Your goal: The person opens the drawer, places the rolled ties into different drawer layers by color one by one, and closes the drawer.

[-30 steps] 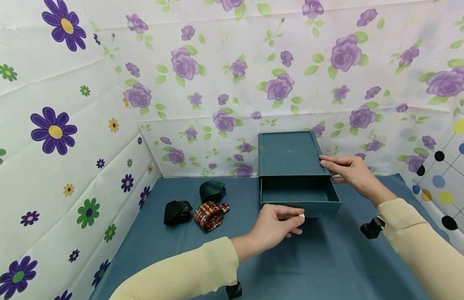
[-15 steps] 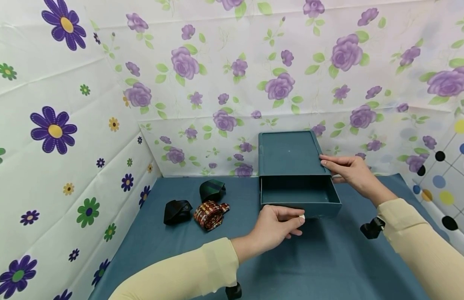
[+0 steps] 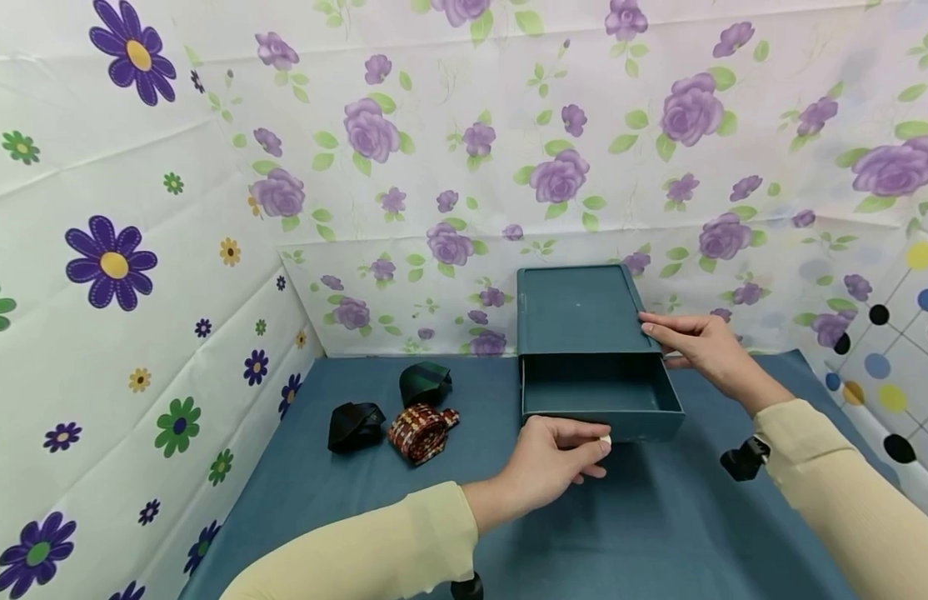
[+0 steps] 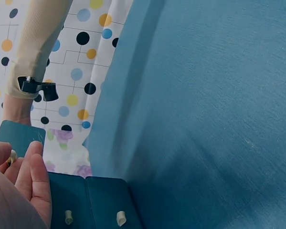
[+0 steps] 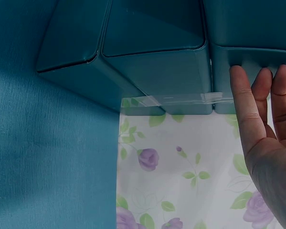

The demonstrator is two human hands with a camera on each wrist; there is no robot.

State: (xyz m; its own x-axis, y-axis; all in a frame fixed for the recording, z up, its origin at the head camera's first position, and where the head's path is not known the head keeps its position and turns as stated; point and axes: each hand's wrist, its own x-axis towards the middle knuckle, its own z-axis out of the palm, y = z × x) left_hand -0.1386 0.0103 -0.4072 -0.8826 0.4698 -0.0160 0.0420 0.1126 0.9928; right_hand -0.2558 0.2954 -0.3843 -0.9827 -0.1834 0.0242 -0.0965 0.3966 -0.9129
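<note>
Your left hand (image 3: 554, 460) pinches the white knob (image 3: 605, 440) between thumb and fingers, with the other fingers loosely bent beneath. That knob sits on the front of the top drawer (image 3: 644, 427), which juts well out of the chest (image 3: 576, 308) towards you, its inside showing from above.

Your right hand (image 3: 696, 346) isn't curled round anything: its thumb and forefinger rest at the right edge of the chest's top, and the remaining fingers (your right wrist view shows them nearly straight) press their tips against the side.

Below the drawer in your left wrist view, two lower drawers (image 4: 104, 195) each carry a pale knob of their own. A clear strip (image 5: 181, 99) runs across the chest's side, near its back edge.

The chest stands on the blue cloth (image 3: 621, 533), just before the rose-patterned sheet (image 3: 449, 167). Well to its left lie three fabric rolls: the black roll (image 3: 355, 427) farthest left, the red roll (image 3: 417, 433) beside it, and the green roll (image 3: 424, 383) just behind the red.

Your pale yellow sleeves (image 3: 374, 537) reach in from below, a black device (image 3: 745, 458) at each cuff. A daisy-printed sheet (image 3: 97, 375) hangs at your left, a dotted sheet (image 3: 887, 367) at your right.
</note>
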